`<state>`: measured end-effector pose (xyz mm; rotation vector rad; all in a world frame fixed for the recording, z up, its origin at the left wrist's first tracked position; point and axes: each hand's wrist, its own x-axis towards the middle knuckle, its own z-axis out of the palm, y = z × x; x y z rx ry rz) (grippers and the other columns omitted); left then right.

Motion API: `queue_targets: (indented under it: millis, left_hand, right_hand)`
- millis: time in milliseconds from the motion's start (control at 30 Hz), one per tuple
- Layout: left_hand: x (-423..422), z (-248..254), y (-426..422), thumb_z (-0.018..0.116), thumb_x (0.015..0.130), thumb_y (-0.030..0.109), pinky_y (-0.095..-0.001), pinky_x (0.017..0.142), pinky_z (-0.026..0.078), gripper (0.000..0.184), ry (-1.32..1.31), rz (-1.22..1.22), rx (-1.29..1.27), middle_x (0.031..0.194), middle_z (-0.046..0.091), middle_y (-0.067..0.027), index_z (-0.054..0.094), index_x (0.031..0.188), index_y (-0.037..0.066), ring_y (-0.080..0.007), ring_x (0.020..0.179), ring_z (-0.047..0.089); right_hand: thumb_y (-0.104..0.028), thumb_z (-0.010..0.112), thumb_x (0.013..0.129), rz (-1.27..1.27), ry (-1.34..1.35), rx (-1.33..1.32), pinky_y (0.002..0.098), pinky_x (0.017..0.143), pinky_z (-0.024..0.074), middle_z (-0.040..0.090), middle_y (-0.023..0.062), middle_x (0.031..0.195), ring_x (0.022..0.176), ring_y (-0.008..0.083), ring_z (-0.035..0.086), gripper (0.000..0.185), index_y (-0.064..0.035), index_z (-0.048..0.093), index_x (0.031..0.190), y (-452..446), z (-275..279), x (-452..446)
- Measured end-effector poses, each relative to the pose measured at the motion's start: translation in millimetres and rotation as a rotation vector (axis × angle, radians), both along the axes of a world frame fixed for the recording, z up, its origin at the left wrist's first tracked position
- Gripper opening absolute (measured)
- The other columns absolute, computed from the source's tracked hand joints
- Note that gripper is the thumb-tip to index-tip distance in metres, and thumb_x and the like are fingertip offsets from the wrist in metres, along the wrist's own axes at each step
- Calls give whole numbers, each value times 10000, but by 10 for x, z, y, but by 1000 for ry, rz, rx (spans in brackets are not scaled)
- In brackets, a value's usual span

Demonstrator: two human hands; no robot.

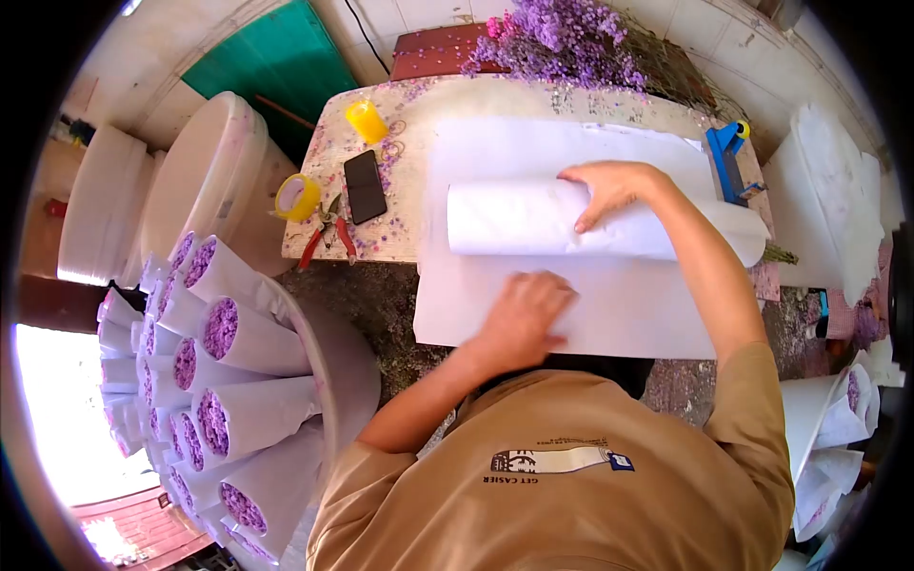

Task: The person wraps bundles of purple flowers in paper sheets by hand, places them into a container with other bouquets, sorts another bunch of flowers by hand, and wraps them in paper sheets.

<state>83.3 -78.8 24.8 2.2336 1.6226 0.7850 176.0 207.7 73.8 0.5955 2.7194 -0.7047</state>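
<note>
A white paper roll (519,219) lies across the flat white paper sheets (571,300) on the table. Green stems (783,255) poke out of its right end; whatever else is inside is hidden. My right hand (617,190) grips the roll from above, thumb on the near side and fingers over the far side. Nearer to my body, my left hand (524,314) is over the loose front part of the sheet, below the roll. Its fingers are loosely bent and apart, slightly blurred, with nothing visible in them.
Left on the table (409,114) are yellow tape rolls (367,122), a black phone (366,187) and red-handled pruners (328,233). A blue tape dispenser (728,162) stands right; purple flowers (571,43) lie behind. A tub (333,381) of paper-wrapped purple bouquets (224,328) stands left.
</note>
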Motion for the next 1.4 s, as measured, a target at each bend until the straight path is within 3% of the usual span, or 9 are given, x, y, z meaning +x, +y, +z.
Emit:
queue_targets:
  millis: [67, 267, 567, 833, 933, 1000, 1100, 1167, 1400]
  left_hand:
    - [248, -160, 62, 807, 770, 328, -578, 1192, 230, 827, 206, -134, -138, 1536, 416, -162, 459, 1478, 81, -331, 1469, 313]
    - [718, -356, 117, 735, 841, 314, -599, 1178, 243, 711, 190, -187, -165, 1529, 424, -178, 478, 1461, 78, -370, 1466, 320]
    - [626, -513, 390, 634, 927, 255, -585, 1153, 301, 420, 240, -56, 118, 1311, 623, -176, 610, 1283, 34, -355, 1292, 535]
    - [433, -621, 429, 632, 952, 335, -578, 1149, 303, 491, 268, -47, 126, 1364, 603, -161, 587, 1338, 34, -347, 1315, 516]
    - [47, -185, 556, 717, 923, 274, -467, 1104, 403, 457, -397, -208, -402, 1318, 638, -153, 623, 1310, 49, -350, 1259, 564]
    - [-233, -43, 779, 768, 849, 92, -429, 1022, 465, 397, -333, 14, 1, 1222, 674, -170, 657, 1226, 41, -360, 1163, 613]
    - [-632, 370, 1344, 817, 730, 98, -462, 1049, 428, 696, 15, 133, 222, 1281, 634, -185, 542, 1367, 41, -384, 1203, 576]
    - [-768, 290, 1572, 842, 673, 247, -561, 1122, 326, 963, 257, 163, -97, 1385, 563, -196, 389, 1504, 71, -348, 1362, 459]
    - [-1020, 306, 2249, 894, 608, 354, -444, 1110, 381, 1037, 305, -25, -593, 1395, 561, -214, 433, 1489, 59, -372, 1315, 516]
  right_hand:
    - [-332, 912, 600, 47, -150, -192, 386, 1024, 469, 570, 202, 1383, 1204, 292, 598, 1018, -49, 443, 1459, 82, -81, -82]
    - [-294, 921, 545, -63, -158, -428, 384, 955, 513, 650, 191, 1264, 1120, 286, 648, 968, -16, 513, 1378, 51, -109, -92]
    - [-335, 889, 535, 63, -89, -29, 431, 841, 546, 689, 223, 1104, 979, 355, 685, 832, 2, 579, 1230, -49, 68, -214]
    - [-374, 886, 566, 8, 57, 42, 439, 879, 520, 668, 229, 1154, 1059, 380, 650, 860, -9, 526, 1257, 85, -141, -211]
    - [-373, 899, 584, 26, 18, 38, 439, 885, 519, 667, 223, 1168, 1068, 385, 647, 850, -17, 527, 1260, 41, -85, -208]
    - [-392, 909, 581, 29, 19, 54, 437, 878, 525, 679, 220, 1142, 1050, 382, 658, 864, -7, 533, 1257, 61, -200, -230]
    - [-409, 938, 568, 4, 64, 73, 444, 910, 531, 697, 201, 1146, 1066, 366, 669, 991, -36, 504, 1377, 60, -230, -191]
    - [-363, 919, 585, 14, -9, 71, 439, 941, 526, 685, 198, 1193, 1104, 367, 658, 1047, -46, 430, 1456, -18, -42, -83]
    - [-283, 896, 596, -195, -192, 86, 460, 943, 512, 634, 214, 1239, 1167, 375, 613, 996, -21, 423, 1431, 541, -62, 1503]
